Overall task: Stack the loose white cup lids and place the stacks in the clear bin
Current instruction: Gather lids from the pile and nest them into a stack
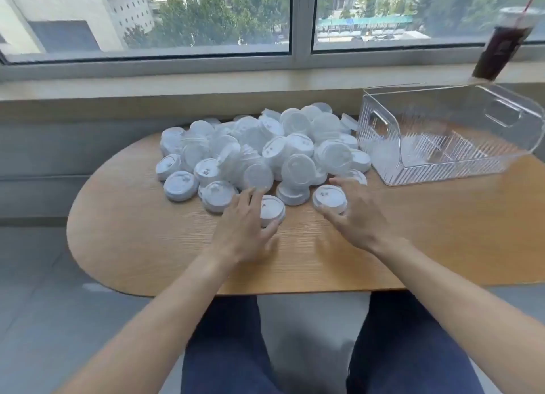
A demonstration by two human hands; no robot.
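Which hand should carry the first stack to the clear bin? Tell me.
Right hand, probably: it holds a round white plastic lid on the side nearest the clear ribbed plastic bin; the left hand is farther away.

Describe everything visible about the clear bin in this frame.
The clear bin is a see-through, hard-looking plastic box with ribbed walls, cut-out handles at two ends and a lower front wall. It stands upright on the wooden table, right of the lid pile, below the window sill. It looks empty; thin dividers may cross its floor. Neither hand touches it.
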